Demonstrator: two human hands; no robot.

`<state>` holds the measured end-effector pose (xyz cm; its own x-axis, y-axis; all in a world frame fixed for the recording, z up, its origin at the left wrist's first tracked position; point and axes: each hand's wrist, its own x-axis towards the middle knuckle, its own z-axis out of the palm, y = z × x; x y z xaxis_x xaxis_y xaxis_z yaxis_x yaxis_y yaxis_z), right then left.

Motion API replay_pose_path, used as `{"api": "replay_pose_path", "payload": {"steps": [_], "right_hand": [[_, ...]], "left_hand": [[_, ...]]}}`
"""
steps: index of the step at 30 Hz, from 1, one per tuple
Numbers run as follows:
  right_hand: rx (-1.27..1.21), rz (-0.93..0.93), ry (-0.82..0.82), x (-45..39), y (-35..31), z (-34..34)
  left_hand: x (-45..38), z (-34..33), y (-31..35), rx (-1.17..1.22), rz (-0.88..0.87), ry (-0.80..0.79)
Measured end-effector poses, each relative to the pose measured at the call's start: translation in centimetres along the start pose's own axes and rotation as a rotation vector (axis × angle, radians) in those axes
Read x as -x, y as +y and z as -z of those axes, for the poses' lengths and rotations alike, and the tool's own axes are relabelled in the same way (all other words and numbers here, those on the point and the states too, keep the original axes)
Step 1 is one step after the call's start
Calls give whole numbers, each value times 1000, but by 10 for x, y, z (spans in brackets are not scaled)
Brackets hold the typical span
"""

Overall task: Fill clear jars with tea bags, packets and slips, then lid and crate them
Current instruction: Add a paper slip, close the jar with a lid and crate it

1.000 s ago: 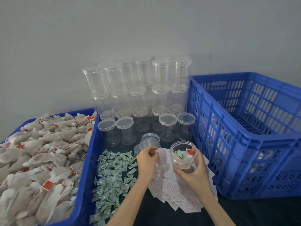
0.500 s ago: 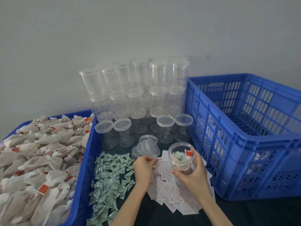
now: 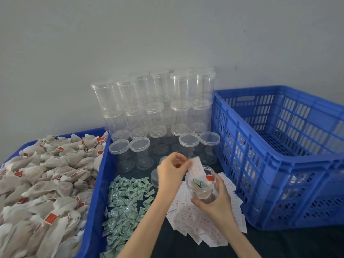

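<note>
A person's right hand [image 3: 217, 200] grips an open clear jar [image 3: 202, 185] above scattered paper slips [image 3: 197, 220], a green packet and a tea bag inside, while the left hand [image 3: 172, 174] pinches a white slip [image 3: 195, 167] at the jar's rim, beside a blue crate [image 3: 279, 164].

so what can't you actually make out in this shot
- Print on the slip the left hand pinches: head view, too small and blurred.
- Lower contents of the jar: the right hand wraps it.
- Loose lids: mostly behind the left hand.
- Tea bag bin: cut off by the left and bottom edges.
- Floor of the blue crate: near wall blocks most of it.
</note>
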<state>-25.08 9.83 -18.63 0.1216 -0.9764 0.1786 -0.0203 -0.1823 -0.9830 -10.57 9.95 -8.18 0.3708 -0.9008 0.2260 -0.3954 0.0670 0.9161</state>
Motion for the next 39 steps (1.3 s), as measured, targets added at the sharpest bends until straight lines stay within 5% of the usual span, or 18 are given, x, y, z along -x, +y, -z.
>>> {"api": "replay_pose_path", "payload": {"steps": [5,8,13,18,24,30,39], "right_hand": [[62,8,-1,3,-9,-2],[86,35,-10,5,-11,1],[30,23,-5,3,-21,3],[63,7,-59,-5,-42,5],[98,-22,-247,-14,-74,14],[180,49,-328,-22,-120,25],[862,317,-321,-57,-182,21]], "left_hand": [[2,-9,7,-724,-211,-286],[0,-10,8,-835,-309,-314],[-1,-1,7,-404,-350,-268],[5,8,-7,-23,-92,-561],[4,10,-7,68,-30,-430],[9,15,16,-7,-169,-306],[1,12,46,51,-247,-234]]}}
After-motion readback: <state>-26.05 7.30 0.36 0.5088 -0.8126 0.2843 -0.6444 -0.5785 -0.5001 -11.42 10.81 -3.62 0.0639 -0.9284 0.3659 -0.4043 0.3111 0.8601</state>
